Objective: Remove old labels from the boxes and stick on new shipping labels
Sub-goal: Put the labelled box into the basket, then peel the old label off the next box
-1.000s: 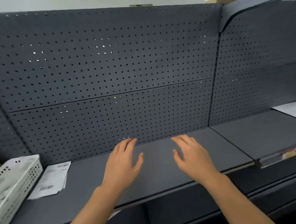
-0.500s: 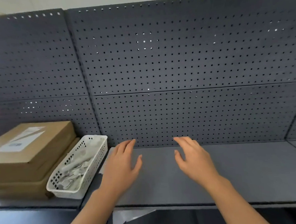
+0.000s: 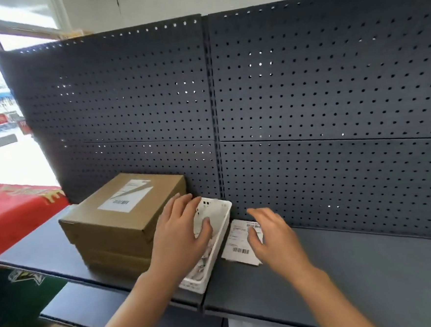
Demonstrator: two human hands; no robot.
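Observation:
A stack of brown cardboard boxes (image 3: 117,229) stands on the dark shelf (image 3: 357,276) at the left. The top box carries a white label (image 3: 126,196). A white perforated basket (image 3: 215,242) with crumpled paper strips sits right of the boxes. Loose white shipping labels (image 3: 237,241) with barcodes lie flat right of the basket. My left hand (image 3: 180,234) hovers open over the basket's near left side, holding nothing. My right hand (image 3: 273,233) hovers open above the loose labels, partly covering them.
A dark pegboard back panel (image 3: 307,100) rises behind the shelf. A red cloth-covered surface (image 3: 11,210) lies at the far left under a bright window. A lower shelf (image 3: 92,312) runs below the boxes.
The view has swung left, bringing the boxes, basket and loose labels toward the centre. Both hands stay open and now hover over the basket and the labels.

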